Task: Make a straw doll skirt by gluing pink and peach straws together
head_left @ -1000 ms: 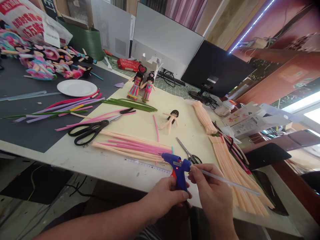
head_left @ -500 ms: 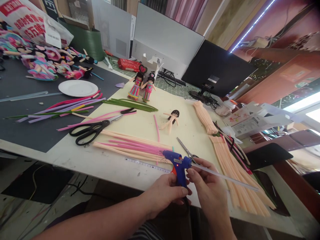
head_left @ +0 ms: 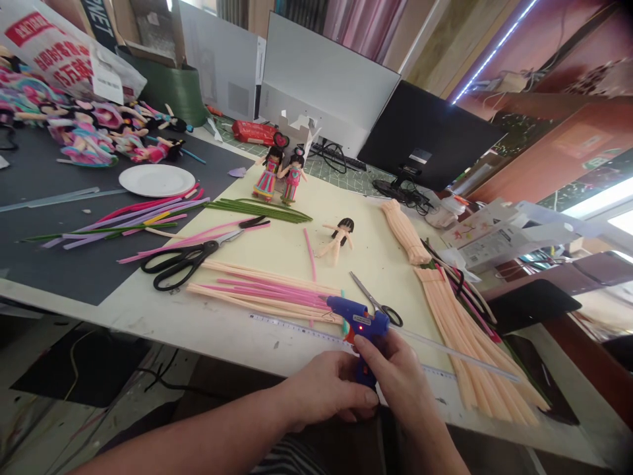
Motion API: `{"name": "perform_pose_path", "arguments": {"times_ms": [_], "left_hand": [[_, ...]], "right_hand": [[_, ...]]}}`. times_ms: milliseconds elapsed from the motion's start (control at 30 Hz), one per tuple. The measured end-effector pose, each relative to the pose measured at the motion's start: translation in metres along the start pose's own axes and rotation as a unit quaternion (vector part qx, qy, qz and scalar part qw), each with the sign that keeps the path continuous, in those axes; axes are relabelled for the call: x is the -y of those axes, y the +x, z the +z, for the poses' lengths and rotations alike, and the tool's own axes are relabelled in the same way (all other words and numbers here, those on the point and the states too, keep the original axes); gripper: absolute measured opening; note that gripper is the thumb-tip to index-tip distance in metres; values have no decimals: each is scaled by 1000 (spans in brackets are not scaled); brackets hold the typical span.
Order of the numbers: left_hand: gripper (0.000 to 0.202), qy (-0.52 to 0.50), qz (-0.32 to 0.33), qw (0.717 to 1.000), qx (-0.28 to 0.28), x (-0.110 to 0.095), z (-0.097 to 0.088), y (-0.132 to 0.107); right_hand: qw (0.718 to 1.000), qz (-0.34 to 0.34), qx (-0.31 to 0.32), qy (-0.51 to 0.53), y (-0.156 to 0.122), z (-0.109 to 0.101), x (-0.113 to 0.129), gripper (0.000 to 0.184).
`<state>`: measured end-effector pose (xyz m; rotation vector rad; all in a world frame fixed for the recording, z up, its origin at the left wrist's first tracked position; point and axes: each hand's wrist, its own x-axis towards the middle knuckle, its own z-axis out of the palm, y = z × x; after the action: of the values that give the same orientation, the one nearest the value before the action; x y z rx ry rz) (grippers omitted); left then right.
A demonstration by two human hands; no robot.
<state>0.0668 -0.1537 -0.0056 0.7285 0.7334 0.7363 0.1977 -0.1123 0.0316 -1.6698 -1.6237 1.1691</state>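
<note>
Both hands hold a blue hot glue gun with a lit red light, its nozzle pointing left. My left hand is closed around the lower handle. My right hand grips the gun's rear and upper handle. A long clear glue stick juts out of the back toward the right. Beneath the nozzle lie pink pipe cleaners between peach ones, beside a ruler. Small scissors rest just behind the gun. An undressed pipe-cleaner doll lies farther back on the pale yellow sheet.
Black-handled scissors and mixed-colour pipe cleaners lie left, near a white plate. Two dressed dolls stand at the back. Peach bundles lie on the right. Monitors line the rear; finished dolls are piled far left.
My right hand has moved from the glue stick at the rear onto the gun's body and handle. The gun has shifted slightly right, uncovering more of the small scissors.
</note>
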Motion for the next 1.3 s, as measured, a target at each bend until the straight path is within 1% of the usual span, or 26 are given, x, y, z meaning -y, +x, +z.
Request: {"name": "perform_pose_path", "arguments": {"times_ms": [67,133,200,267,333,433,533,567,600,633,667,767,800,867,933,1000,1067,1200,1300], "left_hand": [[37,27,-48,998,28,1,-4,-5],[43,75,-78,993,48,1,-9,-13],[42,141,-87,984,58,-2,-15,-24],[36,196,-79,976,52,-9,-21,-36],[34,245,-60,967,28,-18,-27,-49],[31,326,-19,945,-8,-33,-36,-63],[30,370,18,927,-62,-53,-49,-69],[31,387,35,917,-89,-61,-54,-69],[31,413,54,902,-115,-71,-60,-67],[32,451,71,879,-139,-81,-66,-63],[32,494,88,850,-161,-92,-72,-58],[29,611,108,755,-214,-121,-90,-32],[29,645,100,725,-221,-129,-96,-21],[27,700,68,675,-226,-139,-106,3],[26,735,28,635,-238,-143,-114,26],[23,748,11,619,-241,-144,-120,46],[24,753,3,610,-246,-146,-126,62],[30,753,-20,593,-283,-151,-134,83],[36,745,-43,589,-311,-155,-138,95]], "right_hand": [[1000,8,2,27,2,-2,2,36],[998,8,2,64,4,-3,3,36],[994,5,3,107,7,-2,2,35],[990,4,8,142,9,-1,0,35],[987,8,23,158,11,0,-3,34],[983,8,41,179,14,1,-7,32],[975,11,51,214,16,-2,-9,31],[971,14,52,233,17,-5,-9,31],[966,17,51,254,19,-8,-10,31],[960,19,46,276,21,-12,-11,32],[954,19,37,298,24,-18,-12,33],[939,12,-10,343,37,-42,-21,34],[936,9,-30,350,41,-51,-26,34],[933,3,-77,350,49,-70,-35,34],[941,-3,-124,314,53,-86,-44,36],[958,-13,-164,235,55,-99,-51,37],[969,-25,-188,157,57,-107,-56,38],[972,-32,-224,59,68,-118,-61,35],[969,-32,-245,-23,80,-120,-65,30]]}}
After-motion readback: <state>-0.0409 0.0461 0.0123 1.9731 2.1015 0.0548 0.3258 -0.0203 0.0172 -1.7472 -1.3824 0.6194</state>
